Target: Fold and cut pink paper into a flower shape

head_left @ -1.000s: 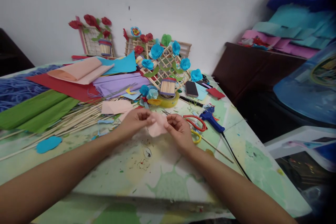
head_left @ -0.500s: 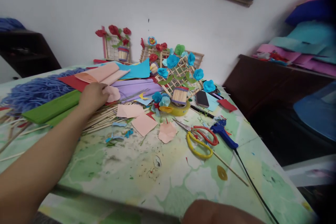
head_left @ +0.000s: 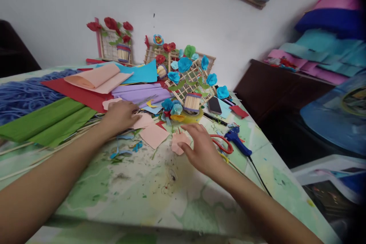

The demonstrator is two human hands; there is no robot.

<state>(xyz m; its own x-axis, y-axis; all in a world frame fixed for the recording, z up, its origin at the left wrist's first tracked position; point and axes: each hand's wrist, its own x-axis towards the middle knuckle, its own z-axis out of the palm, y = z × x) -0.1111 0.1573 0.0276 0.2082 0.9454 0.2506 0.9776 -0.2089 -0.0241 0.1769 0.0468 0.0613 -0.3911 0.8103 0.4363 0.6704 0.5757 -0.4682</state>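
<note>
My left hand (head_left: 121, 115) is over the sticks and pink paper at left centre, fingers bent toward a pink square (head_left: 143, 121); whether it grips anything is hidden. A pink petal piece (head_left: 111, 103) lies just behind it. My right hand (head_left: 200, 146) is open, thumb and fingers apart, at the right edge of a scalloped pink paper piece (head_left: 180, 143). Another pink square (head_left: 154, 135) lies between the hands. Under and beside my right hand are scissors with a red handle (head_left: 224, 144), partly covered.
A blue glue gun (head_left: 238, 141) with its cord lies at right. Behind stand a stick lattice with blue flowers (head_left: 191, 84) and a phone (head_left: 214, 105). Green paper (head_left: 48, 120), purple paper (head_left: 140, 93) and blue yarn (head_left: 34, 89) cover the left side.
My right hand has come up from the bottom edge to the scalloped pink piece, covering part of the scissors. My left hand has moved right, away from the petal piece. The view has shifted.
</note>
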